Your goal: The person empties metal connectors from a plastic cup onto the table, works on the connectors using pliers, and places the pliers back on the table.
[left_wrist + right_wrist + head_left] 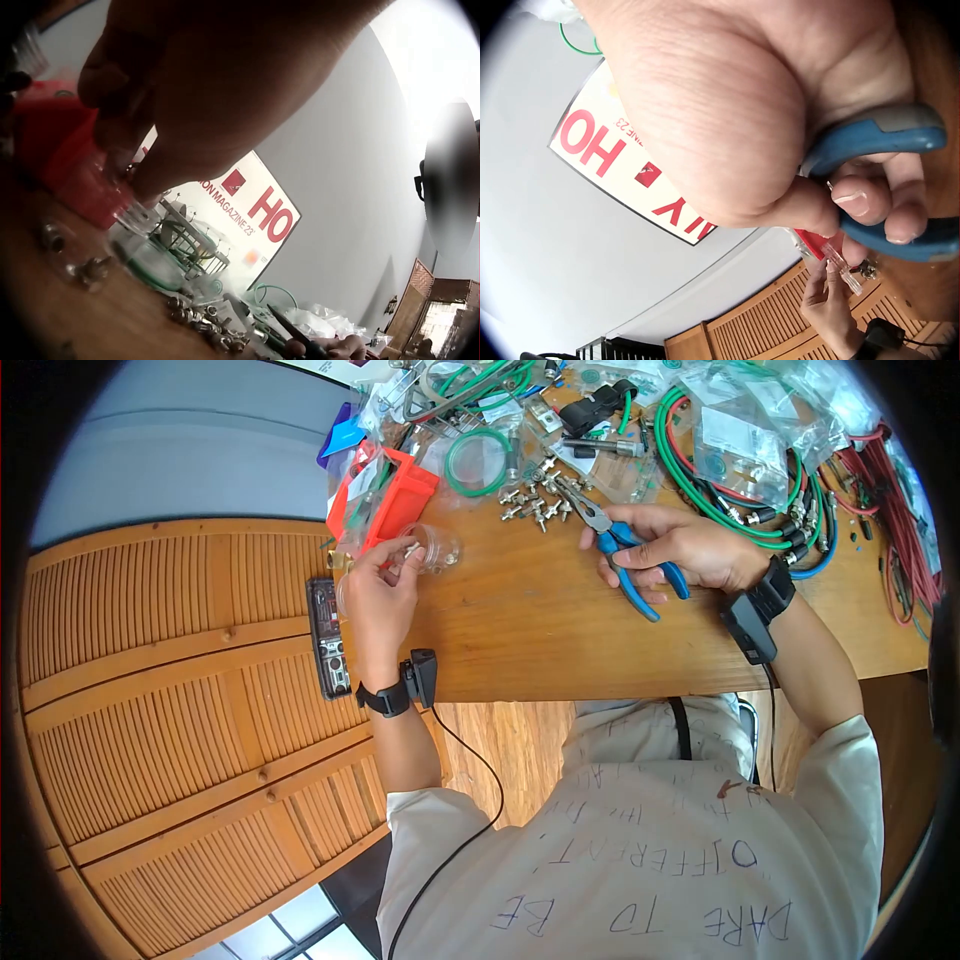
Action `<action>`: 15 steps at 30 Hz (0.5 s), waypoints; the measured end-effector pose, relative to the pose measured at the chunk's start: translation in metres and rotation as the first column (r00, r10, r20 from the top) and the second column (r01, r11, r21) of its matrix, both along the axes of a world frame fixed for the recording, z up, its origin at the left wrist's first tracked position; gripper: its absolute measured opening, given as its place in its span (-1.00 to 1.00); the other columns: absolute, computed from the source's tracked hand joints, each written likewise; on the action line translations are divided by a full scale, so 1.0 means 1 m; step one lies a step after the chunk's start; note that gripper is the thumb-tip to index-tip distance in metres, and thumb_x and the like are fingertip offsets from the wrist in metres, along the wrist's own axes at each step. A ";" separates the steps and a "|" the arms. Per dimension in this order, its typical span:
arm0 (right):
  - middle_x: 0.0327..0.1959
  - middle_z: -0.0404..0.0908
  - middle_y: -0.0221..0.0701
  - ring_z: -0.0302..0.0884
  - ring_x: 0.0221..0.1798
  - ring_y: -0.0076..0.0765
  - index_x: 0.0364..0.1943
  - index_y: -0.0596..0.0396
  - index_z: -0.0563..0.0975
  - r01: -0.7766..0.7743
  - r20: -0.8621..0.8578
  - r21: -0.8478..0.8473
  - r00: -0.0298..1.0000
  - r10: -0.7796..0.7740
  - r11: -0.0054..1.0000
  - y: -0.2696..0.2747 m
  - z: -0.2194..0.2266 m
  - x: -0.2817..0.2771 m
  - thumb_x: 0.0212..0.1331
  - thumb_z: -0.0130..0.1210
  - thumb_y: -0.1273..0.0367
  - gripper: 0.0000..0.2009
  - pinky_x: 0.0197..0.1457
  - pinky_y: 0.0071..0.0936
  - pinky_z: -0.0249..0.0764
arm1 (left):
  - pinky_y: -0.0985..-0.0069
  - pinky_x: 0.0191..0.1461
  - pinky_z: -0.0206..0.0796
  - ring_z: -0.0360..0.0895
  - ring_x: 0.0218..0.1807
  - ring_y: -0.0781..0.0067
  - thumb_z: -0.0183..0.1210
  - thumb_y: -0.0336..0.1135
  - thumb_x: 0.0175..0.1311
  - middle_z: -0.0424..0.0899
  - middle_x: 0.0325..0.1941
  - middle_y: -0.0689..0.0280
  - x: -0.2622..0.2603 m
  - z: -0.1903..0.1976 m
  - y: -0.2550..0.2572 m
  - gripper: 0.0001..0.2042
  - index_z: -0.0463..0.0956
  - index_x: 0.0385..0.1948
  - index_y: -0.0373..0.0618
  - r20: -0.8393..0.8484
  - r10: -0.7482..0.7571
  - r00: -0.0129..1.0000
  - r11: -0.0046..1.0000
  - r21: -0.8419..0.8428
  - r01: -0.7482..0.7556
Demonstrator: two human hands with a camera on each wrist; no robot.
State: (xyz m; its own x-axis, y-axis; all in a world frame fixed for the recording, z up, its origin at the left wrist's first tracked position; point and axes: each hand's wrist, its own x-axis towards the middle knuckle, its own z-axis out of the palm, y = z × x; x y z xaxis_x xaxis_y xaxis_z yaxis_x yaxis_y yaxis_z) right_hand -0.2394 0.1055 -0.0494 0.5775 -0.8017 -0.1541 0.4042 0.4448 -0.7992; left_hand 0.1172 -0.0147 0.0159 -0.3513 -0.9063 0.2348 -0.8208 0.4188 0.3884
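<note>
My left hand is at the table's left edge, thumb and fingertips pinching a small pale piece whose kind is too small to make out. Right beside those fingertips is a clear plastic jar with a few metal connectors showing through its wall. In my right hand is a pair of long-nose pliers, blue handles in the palm and fingers, tips pointing toward a pile of metal T-shaped connectors. The right wrist view shows fingers curled between the spread blue handles.
A red bin stands behind the jar. Coiled green cables, plastic bags and a black strap crowd the back. Red cables lie at the right. A black device sits by the left edge.
</note>
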 end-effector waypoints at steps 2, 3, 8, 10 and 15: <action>-0.16 0.64 -0.30 0.43 -0.47 -0.57 0.25 0.13 0.44 0.002 0.008 0.012 1.000 -0.002 1.000 0.000 -0.002 0.000 0.52 0.10 0.45 -0.70 -0.41 -0.57 0.42 | 0.54 -0.40 0.33 0.49 -0.56 0.59 0.45 -0.35 0.29 0.80 -0.30 0.28 -0.005 0.003 0.001 -0.77 0.78 -0.05 -0.14 0.047 0.050 0.998 0.998 0.029 -0.051; -0.16 0.64 -0.30 0.43 -0.47 -0.57 0.26 0.14 0.44 -0.001 0.018 0.026 1.000 0.000 1.000 -0.001 -0.003 -0.001 0.52 0.10 0.46 -0.70 -0.41 -0.57 0.42 | 0.54 -0.40 0.33 0.49 -0.56 0.59 0.45 -0.35 0.29 0.80 -0.30 0.28 -0.007 0.004 0.002 -0.77 0.78 -0.05 -0.14 0.046 0.043 0.998 0.999 0.030 -0.044; -0.14 0.65 -0.28 0.43 -0.48 -0.58 0.27 0.18 0.42 0.000 0.013 0.022 1.000 0.000 1.000 -0.002 -0.007 0.000 0.53 0.08 0.48 -0.69 -0.40 -0.53 0.47 | 0.62 -0.43 0.31 0.50 -0.51 0.74 0.39 -0.37 0.38 0.77 -0.34 0.37 -0.041 0.011 0.024 -0.81 0.74 -0.05 -0.19 -0.055 -0.063 0.997 0.996 -0.062 0.059; -0.14 0.65 -0.27 0.43 -0.48 -0.58 0.28 0.19 0.42 -0.002 0.002 0.025 1.000 0.001 1.000 -0.001 -0.007 0.000 0.52 0.08 0.48 -0.68 -0.39 -0.53 0.49 | 0.57 -0.38 0.35 0.53 -0.50 0.64 0.37 -0.43 0.36 0.77 -0.28 0.31 -0.064 0.004 0.034 -0.84 0.71 -0.09 -0.23 -0.107 -0.121 0.987 0.993 -0.003 0.121; -0.11 0.66 -0.24 0.45 -0.48 -0.57 0.28 0.20 0.41 -0.013 0.032 0.011 0.999 0.012 1.000 -0.003 -0.011 -0.001 0.52 0.07 0.50 -0.68 -0.35 -0.50 0.55 | 0.31 -0.11 0.51 0.71 -0.26 0.13 0.30 -0.56 0.29 0.72 -0.18 0.07 -0.109 -0.031 0.030 -0.79 0.62 -0.06 -0.23 0.100 -0.263 0.960 0.955 -0.111 0.273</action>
State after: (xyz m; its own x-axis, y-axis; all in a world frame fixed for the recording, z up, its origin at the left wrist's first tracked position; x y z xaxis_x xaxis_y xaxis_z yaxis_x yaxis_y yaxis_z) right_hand -0.2409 0.1024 -0.0603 0.5923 -0.7928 -0.1437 0.4242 0.4585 -0.7810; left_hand 0.0082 0.0155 -0.0155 -0.6005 -0.7421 0.2979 -0.6987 0.6681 0.2559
